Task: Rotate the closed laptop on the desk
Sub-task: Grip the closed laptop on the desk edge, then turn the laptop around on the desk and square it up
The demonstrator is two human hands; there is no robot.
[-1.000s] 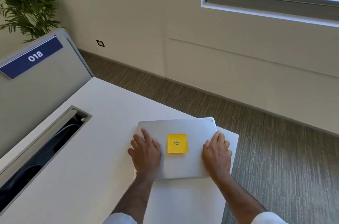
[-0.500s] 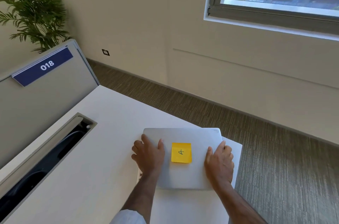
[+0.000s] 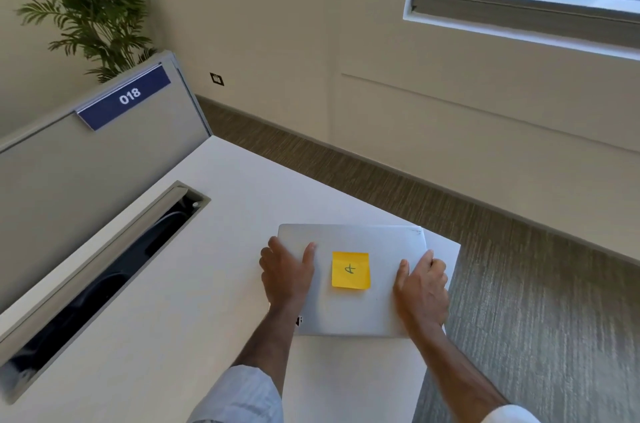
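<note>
A closed silver laptop (image 3: 349, 310) lies flat near the right corner of the white desk (image 3: 180, 301), with a yellow sticky note (image 3: 350, 269) on its lid. My left hand (image 3: 285, 272) grips the laptop's left edge, thumb on the lid and fingers wrapped over the side. My right hand (image 3: 420, 287) holds the right edge the same way, its fingers curled over the side near the desk's right edge.
An open cable tray slot (image 3: 104, 277) runs along the desk's left side, beside a grey partition (image 3: 69, 173) labelled 018. A potted plant (image 3: 93, 3) stands behind it. The desk ends just right of the laptop, above carpet floor (image 3: 540, 318).
Both hands slid outward from lying flat on the lid to gripping the left and right edges. The laptop has turned slightly. The camera view shifted down and to the right.
</note>
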